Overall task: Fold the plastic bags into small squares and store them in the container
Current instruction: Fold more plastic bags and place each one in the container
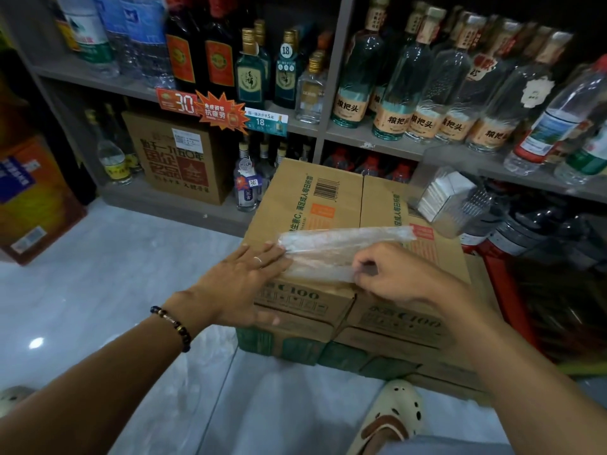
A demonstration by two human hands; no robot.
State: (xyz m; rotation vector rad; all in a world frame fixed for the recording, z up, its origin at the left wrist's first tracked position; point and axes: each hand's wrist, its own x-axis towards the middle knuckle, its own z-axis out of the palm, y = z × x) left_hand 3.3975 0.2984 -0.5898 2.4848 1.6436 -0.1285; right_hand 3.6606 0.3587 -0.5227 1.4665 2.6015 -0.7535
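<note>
With my left hand [244, 274] flat, pinning the plastic bag [331, 254] on the carton [331, 198], my right hand [392, 274] pinches its near edge; I should fold it squarely away, creasing firmly.

Two hands show: a left hand [244, 274] and a right hand [399, 274]. One clear plastic bag [345, 241] lies on one cardboard box [315, 198]. One clear container [456, 198] stands behind it. One more printed carton [179, 156] sits on the lower shelf. One beaded bracelet [174, 326] and one ring [258, 258] are visible.
</note>
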